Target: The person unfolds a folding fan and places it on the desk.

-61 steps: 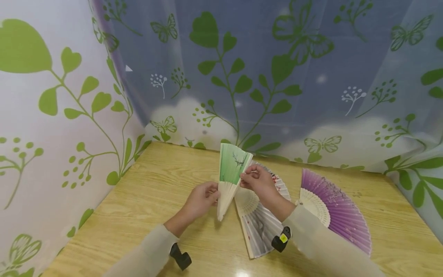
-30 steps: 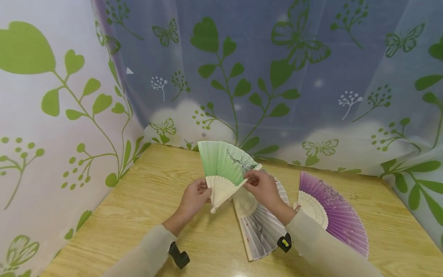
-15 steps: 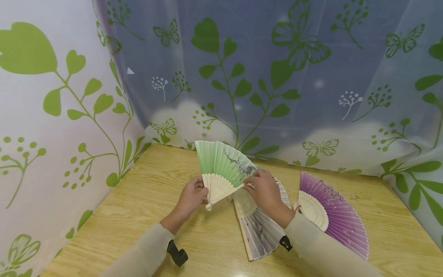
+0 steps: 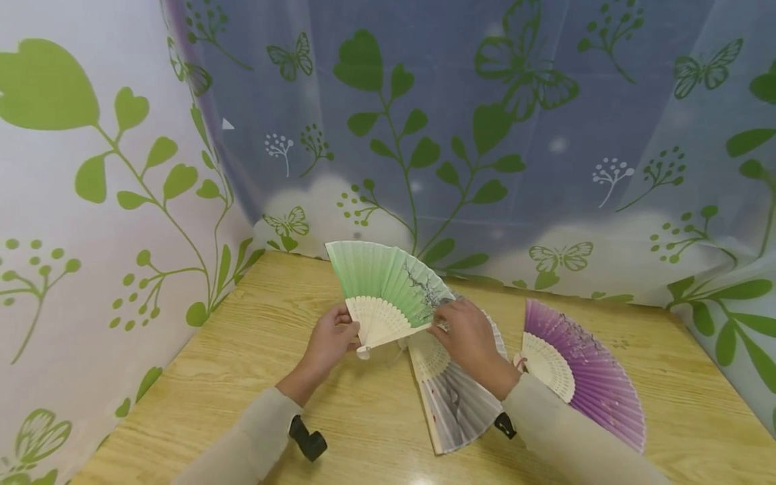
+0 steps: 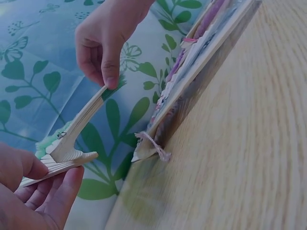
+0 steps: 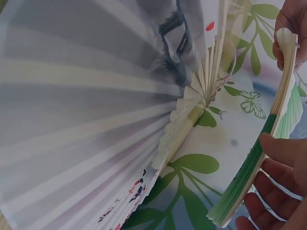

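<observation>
A green folding fan [image 4: 382,283] with pale slatted ribs and a dark branch print is spread partway above the table. My left hand [image 4: 330,340] pinches its left outer rib near the pivot, thumb on one side and fingers beneath, as the left wrist view shows. On the opposite edge, my right hand [image 4: 467,333] pinches the right outer rib between thumb and fingers. In the right wrist view some green pleats [image 6: 244,172] are still bunched by that thumb. Behind my right hand a white-grey folding fan [image 4: 457,411] lies spread on the table, partly hidden by the hand.
A purple folding fan [image 4: 597,377] lies spread on the wooden table [image 4: 291,296] at the right, partly covered by my right sleeve. A tassel cord [image 5: 156,146] hangs at the white-grey fan's pivot. Leaf-printed curtains [image 4: 376,135] stand behind and left.
The green fan has gone from a narrow wedge to a wide spread. My left hand has moved left and slightly up, and the right has turned its edge downward. The other fans stay put.
</observation>
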{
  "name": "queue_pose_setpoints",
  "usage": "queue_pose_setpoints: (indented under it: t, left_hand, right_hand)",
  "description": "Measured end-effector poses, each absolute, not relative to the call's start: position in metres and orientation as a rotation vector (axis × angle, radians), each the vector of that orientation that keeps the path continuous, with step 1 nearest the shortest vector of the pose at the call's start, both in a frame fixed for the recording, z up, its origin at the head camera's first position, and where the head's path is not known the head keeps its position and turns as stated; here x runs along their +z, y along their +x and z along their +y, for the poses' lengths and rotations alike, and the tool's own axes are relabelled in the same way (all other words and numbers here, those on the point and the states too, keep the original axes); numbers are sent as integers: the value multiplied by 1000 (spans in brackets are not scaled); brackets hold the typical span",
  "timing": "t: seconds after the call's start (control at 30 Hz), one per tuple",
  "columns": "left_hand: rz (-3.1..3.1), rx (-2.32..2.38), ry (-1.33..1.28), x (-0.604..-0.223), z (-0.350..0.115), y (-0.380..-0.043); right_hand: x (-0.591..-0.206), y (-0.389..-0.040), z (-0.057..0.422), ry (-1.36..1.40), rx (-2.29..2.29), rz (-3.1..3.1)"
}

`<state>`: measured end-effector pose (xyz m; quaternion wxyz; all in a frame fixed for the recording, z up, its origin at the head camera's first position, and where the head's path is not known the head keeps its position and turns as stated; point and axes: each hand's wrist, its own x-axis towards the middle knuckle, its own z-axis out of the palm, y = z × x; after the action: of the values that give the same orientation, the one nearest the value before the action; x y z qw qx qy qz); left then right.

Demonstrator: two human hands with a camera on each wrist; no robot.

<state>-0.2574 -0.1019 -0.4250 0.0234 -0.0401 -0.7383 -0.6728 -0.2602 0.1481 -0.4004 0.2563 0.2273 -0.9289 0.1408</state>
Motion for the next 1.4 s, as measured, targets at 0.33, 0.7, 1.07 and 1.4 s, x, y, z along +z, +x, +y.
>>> queue_pose_setpoints:
  t: [0.33,0.7,1.07,1.4]
  left_hand:
    - [-2274,-2101,-43,-424,-110,-264]
    - [-2270,-2109,24,-419,-118,-271]
    - [-2208,-2170,59,-412,-124,-275]
    - [-2217,-2156,77,-412,-136,-282]
  right_hand:
    - [-402,-257,148,675,361,-2443]
    - [-408,-253,146,743,320,-2393]
    - [-411,-246,140,772,292,-2399]
    - [-405,-229,122,772,280,-2561]
